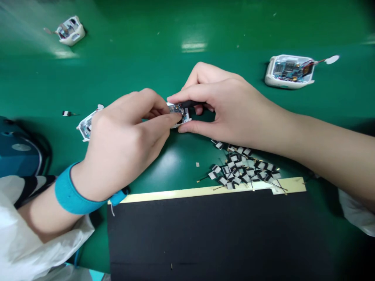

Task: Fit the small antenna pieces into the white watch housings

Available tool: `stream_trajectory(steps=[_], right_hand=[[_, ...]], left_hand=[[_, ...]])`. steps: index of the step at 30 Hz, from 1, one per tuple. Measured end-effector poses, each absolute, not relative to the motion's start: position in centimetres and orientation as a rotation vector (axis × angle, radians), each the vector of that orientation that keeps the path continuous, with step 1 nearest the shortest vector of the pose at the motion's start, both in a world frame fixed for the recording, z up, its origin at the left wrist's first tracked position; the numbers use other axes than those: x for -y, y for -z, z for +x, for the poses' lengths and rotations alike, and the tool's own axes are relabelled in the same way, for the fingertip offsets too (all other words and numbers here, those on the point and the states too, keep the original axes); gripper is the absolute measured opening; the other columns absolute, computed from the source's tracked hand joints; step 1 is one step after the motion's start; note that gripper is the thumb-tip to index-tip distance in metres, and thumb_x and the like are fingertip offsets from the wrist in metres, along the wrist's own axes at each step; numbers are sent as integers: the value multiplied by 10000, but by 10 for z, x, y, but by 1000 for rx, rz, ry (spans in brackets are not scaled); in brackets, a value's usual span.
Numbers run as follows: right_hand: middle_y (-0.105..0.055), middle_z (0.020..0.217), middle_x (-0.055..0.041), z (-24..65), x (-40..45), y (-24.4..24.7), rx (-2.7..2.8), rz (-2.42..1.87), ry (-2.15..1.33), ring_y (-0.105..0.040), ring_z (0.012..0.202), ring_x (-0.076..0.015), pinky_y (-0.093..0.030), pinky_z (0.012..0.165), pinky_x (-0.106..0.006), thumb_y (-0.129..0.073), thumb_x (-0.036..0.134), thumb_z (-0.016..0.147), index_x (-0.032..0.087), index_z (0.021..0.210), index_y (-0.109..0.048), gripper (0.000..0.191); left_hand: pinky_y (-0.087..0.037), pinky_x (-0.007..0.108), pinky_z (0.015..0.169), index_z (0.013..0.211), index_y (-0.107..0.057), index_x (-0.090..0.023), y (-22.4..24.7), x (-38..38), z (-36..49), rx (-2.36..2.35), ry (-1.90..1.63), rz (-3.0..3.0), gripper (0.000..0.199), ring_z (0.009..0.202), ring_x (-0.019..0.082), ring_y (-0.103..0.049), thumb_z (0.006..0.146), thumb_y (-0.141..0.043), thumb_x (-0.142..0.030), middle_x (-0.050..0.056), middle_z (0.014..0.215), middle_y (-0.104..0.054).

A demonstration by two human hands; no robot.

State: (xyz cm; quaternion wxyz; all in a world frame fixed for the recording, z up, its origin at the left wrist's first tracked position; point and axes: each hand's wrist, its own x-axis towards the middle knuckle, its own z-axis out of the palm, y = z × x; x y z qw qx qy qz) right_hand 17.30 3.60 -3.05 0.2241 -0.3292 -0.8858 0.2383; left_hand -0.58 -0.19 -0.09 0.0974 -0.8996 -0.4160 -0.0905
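Pinching a small white casing with exposed circuit board between the fingertips of the left hand and right hand, a slim black tool alongside, just beyond a heap of taped antenna leads behind the black mat.

The head-worn camera looks forward and down, close above the left hand and right hand.

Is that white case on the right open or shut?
Open: the white plastic case has no cover on, so its blue circuit board and wires show.
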Motion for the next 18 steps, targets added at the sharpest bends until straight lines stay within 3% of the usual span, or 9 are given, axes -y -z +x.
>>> stream_trajectory(steps=[10,18], right_hand=[[-455,878,-48,172,-35,27,2454,-951,-699,-456,761,-115,-410,652,-252,-579,312,736,156,997,-571,304],[-433,872,-40,171,-36,27,2482,-952,-698,-449,832,-129,-391,707,-260,-549,324,763,122,941,-556,269]], left_hand=[[-458,262,667,915,-575,-200,2,-1,-5,1295,369,-2824,206,752,125,-533,834,-390,-240,11,855,-535],[-419,233,672,967,-543,-199,2,-6,-6,1417,438,-3035,182,762,110,-487,823,-432,-182,13,842,-485]])
